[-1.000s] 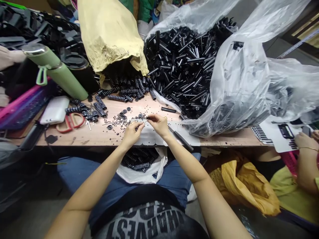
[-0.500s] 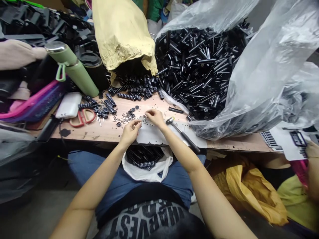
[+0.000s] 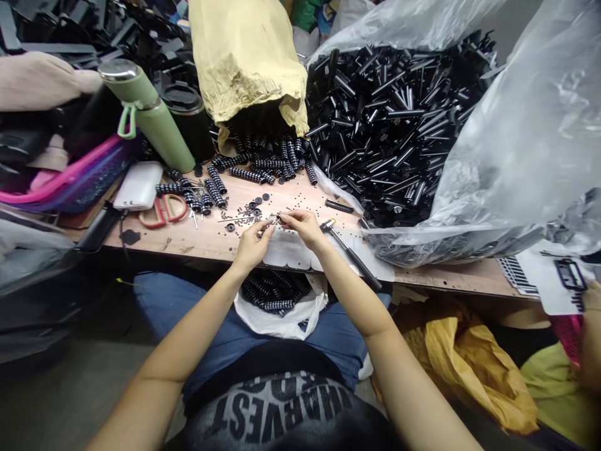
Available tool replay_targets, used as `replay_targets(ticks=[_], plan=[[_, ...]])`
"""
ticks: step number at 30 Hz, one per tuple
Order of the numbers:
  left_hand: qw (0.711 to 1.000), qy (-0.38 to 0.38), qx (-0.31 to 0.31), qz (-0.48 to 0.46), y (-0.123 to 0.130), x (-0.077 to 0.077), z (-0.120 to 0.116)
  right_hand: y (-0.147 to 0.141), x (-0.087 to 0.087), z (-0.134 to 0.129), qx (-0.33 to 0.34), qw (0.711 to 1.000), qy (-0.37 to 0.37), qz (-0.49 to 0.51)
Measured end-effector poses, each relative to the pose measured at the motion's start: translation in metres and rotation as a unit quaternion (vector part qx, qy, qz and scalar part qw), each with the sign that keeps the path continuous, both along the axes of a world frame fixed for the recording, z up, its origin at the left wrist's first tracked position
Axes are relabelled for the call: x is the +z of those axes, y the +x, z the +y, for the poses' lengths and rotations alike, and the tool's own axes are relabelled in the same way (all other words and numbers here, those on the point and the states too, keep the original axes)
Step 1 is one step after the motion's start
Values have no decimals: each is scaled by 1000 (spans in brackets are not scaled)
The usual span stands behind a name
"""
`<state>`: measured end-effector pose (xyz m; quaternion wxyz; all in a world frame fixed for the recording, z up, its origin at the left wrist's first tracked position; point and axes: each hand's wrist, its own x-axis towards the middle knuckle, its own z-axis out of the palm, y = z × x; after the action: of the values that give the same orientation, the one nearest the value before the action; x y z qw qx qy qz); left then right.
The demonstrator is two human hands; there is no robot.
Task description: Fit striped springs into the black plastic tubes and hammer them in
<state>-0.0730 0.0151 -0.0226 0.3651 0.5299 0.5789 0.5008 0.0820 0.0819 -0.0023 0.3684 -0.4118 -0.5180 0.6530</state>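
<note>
My left hand [image 3: 253, 246] is closed in a pinch on a thin metal pin [image 3: 276, 221] that points up toward the other hand. My right hand [image 3: 303, 227] has its thumb and fingers pressed together at the pin's tip, on a small dark piece too small to name. Both hands hover over a pale sheet [image 3: 287, 249] at the table's front edge. Left of them lie scattered tiny beads and several black round discs [image 3: 258, 200]. A hammer [image 3: 352, 254] with a black handle rests just right of my right hand.
A big clear plastic bag [image 3: 469, 207] of black tubes stands at right. Ribbed black rods [image 3: 246, 175] spill from a yellow sack [image 3: 248, 62]. Scissors [image 3: 164, 210], a white box-shaped device [image 3: 138, 186] and a green bottle [image 3: 157, 128] are at left. A white bag [image 3: 263, 322] lies on my lap.
The whole view has shifted slightly, with the table's things appearing further right. My hands stay close together, and a small dark piece now shows at the right fingertips.
</note>
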Motion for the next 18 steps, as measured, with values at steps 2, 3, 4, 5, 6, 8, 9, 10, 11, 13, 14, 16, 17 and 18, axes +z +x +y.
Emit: replay_targets(ticks=[2,3,4,5,6,8,9,10,11,13,14,16,17,18], plan=[[998,-31,20,-48,-2,-2,1,-7,2,5,49,992,91,-73],[996,-50,23,-76,-4,-3,2,-13,3,11,58,980,145,-121],[992,-69,24,-103,-6,-3,2,-20,3,20,54,961,203,-178],[988,-84,23,-128,-8,-3,3,-28,3,30,45,934,261,-239],[984,-95,24,-150,-10,-3,3,-36,3,40,40,900,311,-302],[978,-106,34,-177,-16,-3,4,-49,1,60,51,843,356,-400],[977,-107,41,-179,-18,-2,4,-53,-1,68,62,829,357,-426],[978,-104,48,-173,-20,-2,5,-55,-3,73,69,823,353,-440],[981,-97,51,-159,-22,-1,6,-55,-6,75,66,825,345,-443],[989,-75,52,-118,-25,-1,7,-51,-12,75,38,837,328,-436],[992,-63,53,-99,-26,-2,8,-50,-15,73,20,840,322,-435],[995,-47,55,-70,-28,-3,8,-50,-18,71,0,837,329,-438],[995,-46,56,-62,-29,-4,7,-52,-19,72,6,828,344,-442],[995,-48,56,-60,-30,-5,6,-56,-19,73,23,817,364,-446]])
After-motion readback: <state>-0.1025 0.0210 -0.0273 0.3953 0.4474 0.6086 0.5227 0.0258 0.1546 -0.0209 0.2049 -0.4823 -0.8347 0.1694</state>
